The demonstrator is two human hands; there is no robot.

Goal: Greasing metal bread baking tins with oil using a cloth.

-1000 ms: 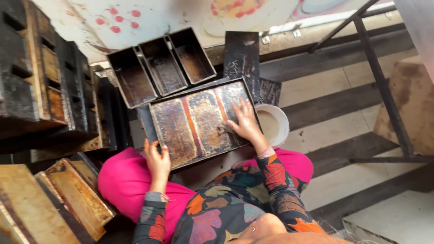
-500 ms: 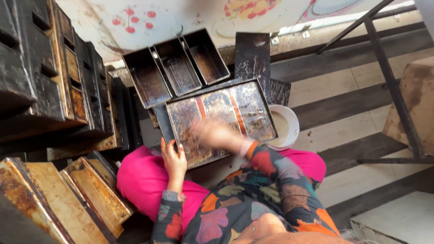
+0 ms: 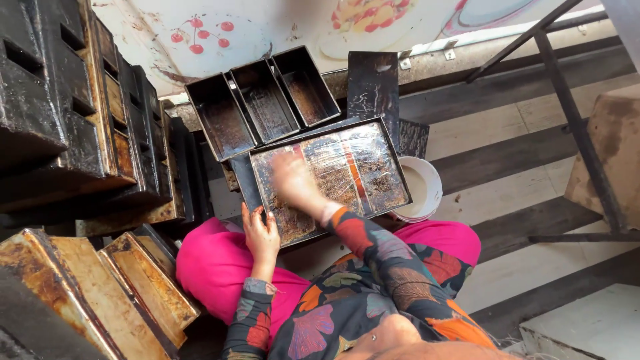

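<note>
Greasing step in hand, I judge — right hand (image 3: 297,183), blurred (grip cannot be told), sweeps the three-well loaf tin (image 3: 330,177) on the lap; left hand (image 3: 261,233) clasps its near edge. Next calls for the far wells — white bowl (image 3: 421,190) beside.

Greasy three-well baking tray (image 3: 347,175) on lap
</note>
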